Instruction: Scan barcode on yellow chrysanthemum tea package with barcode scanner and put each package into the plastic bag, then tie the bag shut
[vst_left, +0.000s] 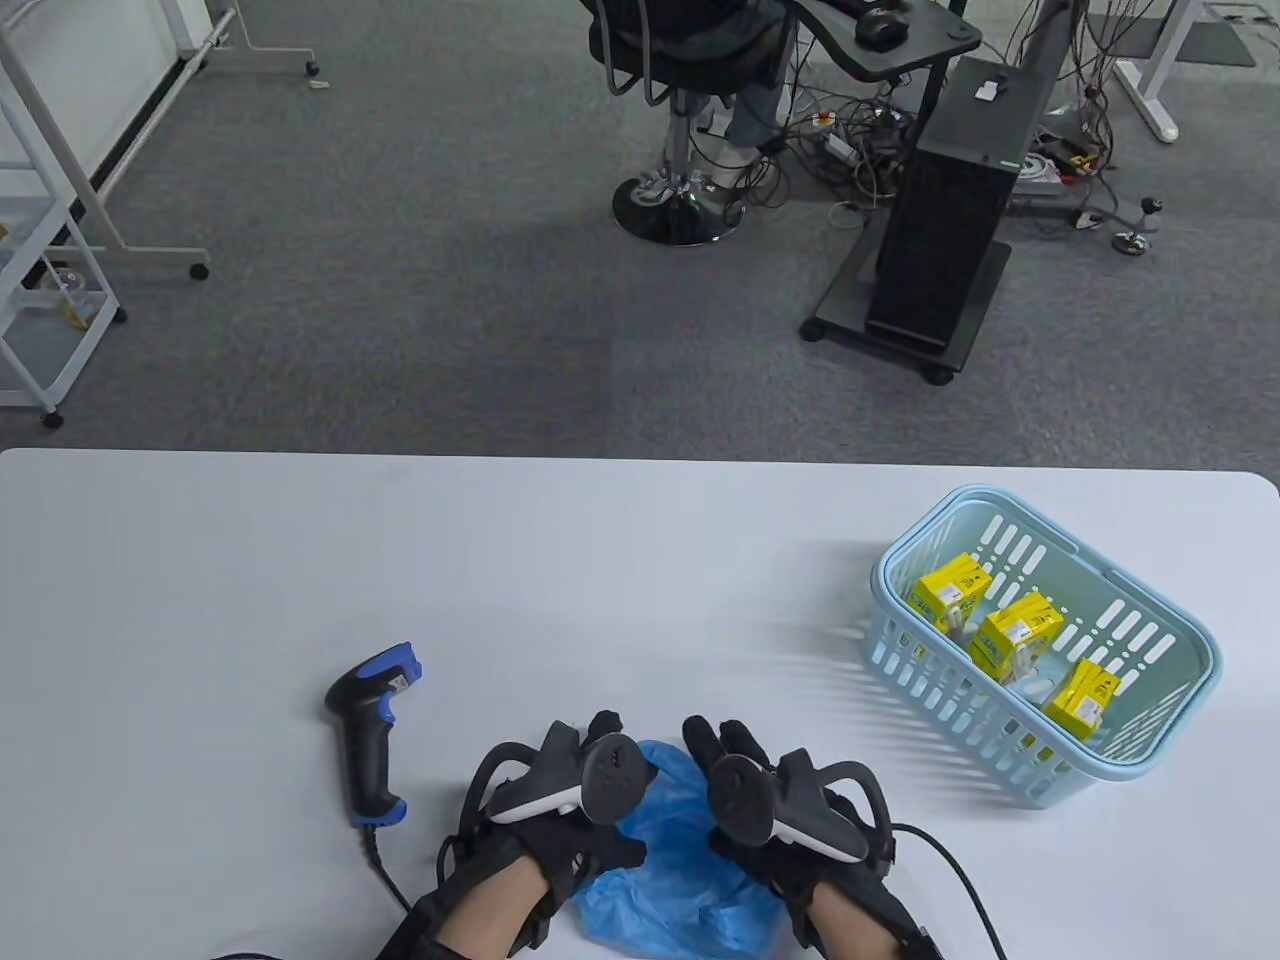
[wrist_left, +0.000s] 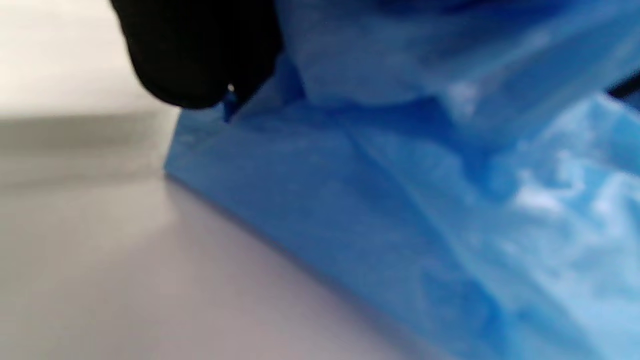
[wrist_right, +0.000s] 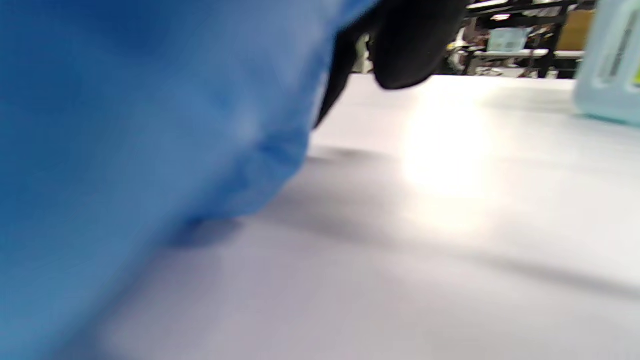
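Note:
A crumpled blue plastic bag (vst_left: 680, 880) lies on the white table (vst_left: 500, 580) at the front edge. My left hand (vst_left: 560, 860) holds its left side and my right hand (vst_left: 770, 870) holds its right side. A black fingertip (wrist_left: 195, 50) sits at the bag's (wrist_left: 400, 200) upper edge in the left wrist view. The right wrist view shows the bag (wrist_right: 125, 150) filling the left, with a fingertip (wrist_right: 410, 40) beside it. The black and blue barcode scanner (vst_left: 368, 720) lies to the left of my hands. Three yellow tea packages (vst_left: 950, 592) (vst_left: 1015, 637) (vst_left: 1082, 697) stand in a light blue basket (vst_left: 1150, 770).
The basket (wrist_right: 610, 60) stands at the table's right side, apart from my hands. The scanner's cable (vst_left: 385, 880) runs off the front edge. Beyond the table's far edge are grey carpet, an office chair (vst_left: 680, 120) and a black computer stand (vst_left: 950, 220).

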